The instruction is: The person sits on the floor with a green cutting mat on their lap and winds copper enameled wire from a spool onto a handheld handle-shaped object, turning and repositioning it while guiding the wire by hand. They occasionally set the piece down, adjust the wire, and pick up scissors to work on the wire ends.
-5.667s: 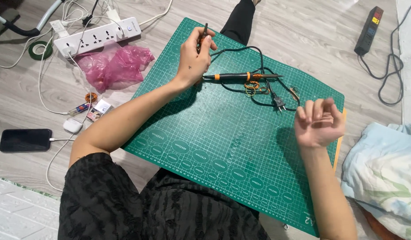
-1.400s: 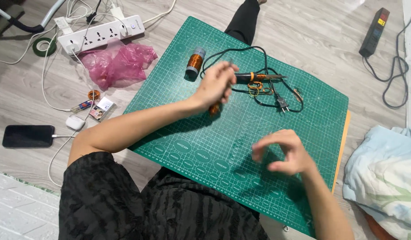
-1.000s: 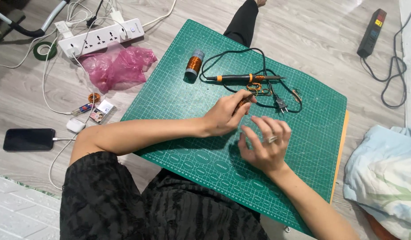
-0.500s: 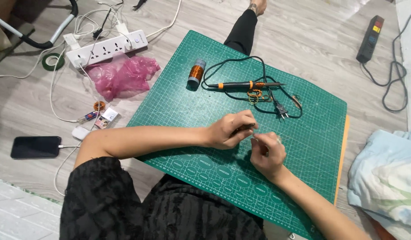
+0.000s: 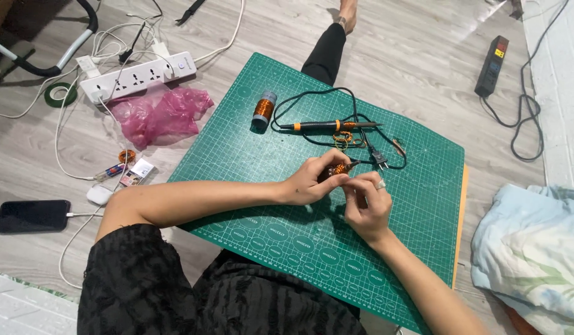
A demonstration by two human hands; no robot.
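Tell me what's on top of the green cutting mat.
On the green cutting mat: a copper wire spool, a soldering iron with its black cord, and both hands pinching a small copper piece, mostly hidden by fingers.

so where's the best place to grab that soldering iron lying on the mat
Take the soldering iron by its dark handle at the left end, beside the orange collar, coming down from above. It lies flat and roughly level across the green cutting mat, metal tip pointing right, so the handle is the safer end. Its cord loops around it, so lift carefully.

Head view, steeply down over green mat (image 5: pixel 249 155)
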